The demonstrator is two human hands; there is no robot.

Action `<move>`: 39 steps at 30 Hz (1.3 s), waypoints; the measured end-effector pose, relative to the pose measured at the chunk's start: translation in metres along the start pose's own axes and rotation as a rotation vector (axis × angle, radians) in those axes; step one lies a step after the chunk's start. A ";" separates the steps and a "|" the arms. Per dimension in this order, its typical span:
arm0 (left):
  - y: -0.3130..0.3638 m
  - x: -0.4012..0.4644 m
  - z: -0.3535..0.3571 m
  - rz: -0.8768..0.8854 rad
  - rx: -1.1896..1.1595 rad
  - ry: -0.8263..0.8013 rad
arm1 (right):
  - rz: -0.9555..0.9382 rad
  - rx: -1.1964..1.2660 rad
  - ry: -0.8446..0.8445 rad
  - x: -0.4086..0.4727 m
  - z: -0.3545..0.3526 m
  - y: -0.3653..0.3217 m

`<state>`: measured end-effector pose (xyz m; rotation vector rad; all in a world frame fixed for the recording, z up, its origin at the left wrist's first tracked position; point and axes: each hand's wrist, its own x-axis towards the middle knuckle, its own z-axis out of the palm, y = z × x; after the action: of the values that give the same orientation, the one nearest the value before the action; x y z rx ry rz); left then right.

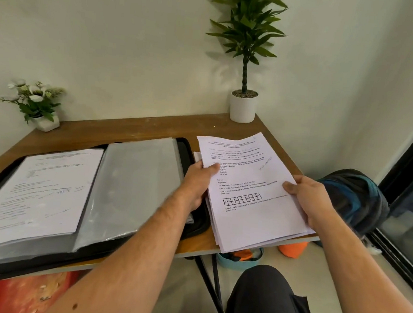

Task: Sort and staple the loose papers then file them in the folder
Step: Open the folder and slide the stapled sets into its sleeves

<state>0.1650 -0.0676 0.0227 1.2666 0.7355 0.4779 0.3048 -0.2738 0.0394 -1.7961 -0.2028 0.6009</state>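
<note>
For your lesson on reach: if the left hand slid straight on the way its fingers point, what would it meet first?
The left hand points up and right across the papers it holds. Beyond their far edge lies bare table, then probably the white plant pot, though depth is unclear.

You have just one view, from the camera on your head. It looks forward and down, close over the table (pixel 139 127), and the wide lens also catches the wall behind it
</note>
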 end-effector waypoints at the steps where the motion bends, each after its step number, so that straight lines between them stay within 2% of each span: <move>1: -0.001 -0.001 0.002 -0.001 0.005 -0.031 | 0.000 -0.011 -0.004 -0.001 -0.001 0.000; 4: 0.002 -0.006 0.004 0.051 -0.025 -0.036 | -0.025 -0.042 -0.016 -0.002 -0.004 0.001; 7: 0.011 -0.011 -0.006 0.099 -0.164 -0.002 | -0.130 -0.146 0.000 -0.005 -0.004 -0.004; 9: 0.018 -0.019 -0.019 0.100 -0.241 -0.009 | -0.205 -0.176 -0.067 -0.011 0.001 -0.011; 12: 0.023 -0.030 -0.045 0.100 -0.269 -0.002 | -0.268 -0.076 -0.236 -0.027 0.017 -0.024; 16: 0.022 -0.050 -0.081 0.066 -0.282 0.017 | -0.292 0.055 -0.384 -0.049 0.048 -0.031; 20: 0.018 -0.074 -0.116 -0.063 -0.339 -0.034 | -0.255 0.045 -0.367 -0.063 0.089 -0.023; 24: 0.011 -0.094 -0.149 -0.056 -0.196 0.022 | -0.188 -0.023 -0.349 -0.071 0.123 -0.013; 30: 0.007 -0.108 -0.179 -0.028 -0.126 0.271 | -0.064 -0.139 -0.439 -0.084 0.154 -0.005; 32: 0.006 -0.111 -0.182 -0.079 -0.167 0.261 | -0.039 -0.133 -0.444 -0.085 0.158 -0.004; 35: 0.006 -0.115 -0.186 -0.172 -0.093 0.286 | -0.046 -0.163 -0.449 -0.087 0.159 -0.010; 39: 0.007 -0.119 -0.184 -0.108 0.059 0.314 | -0.057 -0.171 -0.493 -0.092 0.161 -0.013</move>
<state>-0.0489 -0.0231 0.0342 1.2126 1.0834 0.5764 0.1487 -0.1733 0.0471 -1.7699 -0.6545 1.0045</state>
